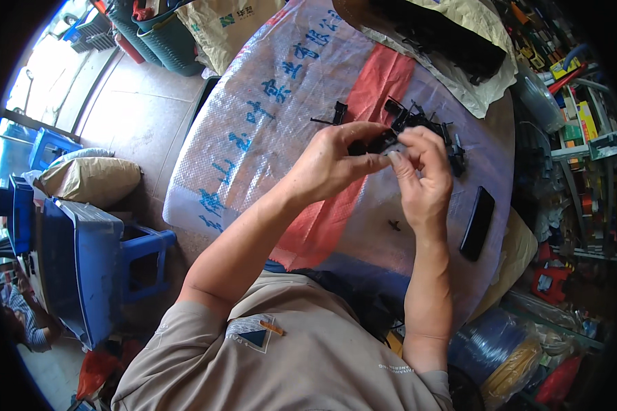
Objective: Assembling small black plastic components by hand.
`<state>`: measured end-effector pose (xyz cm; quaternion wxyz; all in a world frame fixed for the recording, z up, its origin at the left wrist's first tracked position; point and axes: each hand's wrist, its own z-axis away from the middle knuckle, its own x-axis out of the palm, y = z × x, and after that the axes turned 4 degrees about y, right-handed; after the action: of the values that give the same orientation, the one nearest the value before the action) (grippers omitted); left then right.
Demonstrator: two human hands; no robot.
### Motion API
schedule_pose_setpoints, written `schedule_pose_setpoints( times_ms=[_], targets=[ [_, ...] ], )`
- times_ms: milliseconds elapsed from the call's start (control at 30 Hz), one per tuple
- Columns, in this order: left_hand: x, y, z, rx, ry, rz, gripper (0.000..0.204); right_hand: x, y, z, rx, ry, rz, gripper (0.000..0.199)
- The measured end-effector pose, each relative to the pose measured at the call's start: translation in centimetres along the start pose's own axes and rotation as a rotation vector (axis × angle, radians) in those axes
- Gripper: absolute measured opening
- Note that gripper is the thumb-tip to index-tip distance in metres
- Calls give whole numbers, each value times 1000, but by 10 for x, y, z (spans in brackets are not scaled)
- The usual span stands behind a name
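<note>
A small black plastic part (373, 144) is pinched between both hands, long axis running left-right; left hand (332, 164) grips its left end, right hand (425, 175) its right.

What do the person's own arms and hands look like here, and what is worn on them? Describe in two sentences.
Both forearms are bare from the short sleeves down, and the left hand and right hand wear no gloves; no ring or watch shows. The shirt is beige, short-sleeved, with a small blue-and-white triangular chest emblem.
</note>
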<state>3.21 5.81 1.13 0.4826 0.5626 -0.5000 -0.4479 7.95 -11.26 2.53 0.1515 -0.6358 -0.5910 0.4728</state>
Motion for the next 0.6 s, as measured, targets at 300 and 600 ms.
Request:
schedule_pose_setpoints(
  times_ms=[300,600],
  targets=[
    [26,17,6,176,61,-93,19,-16,17,8,324,-58,-612,15],
    [39,5,15,80,196,-35,10,-7,18,15,330,-32,-686,11]
  ],
)
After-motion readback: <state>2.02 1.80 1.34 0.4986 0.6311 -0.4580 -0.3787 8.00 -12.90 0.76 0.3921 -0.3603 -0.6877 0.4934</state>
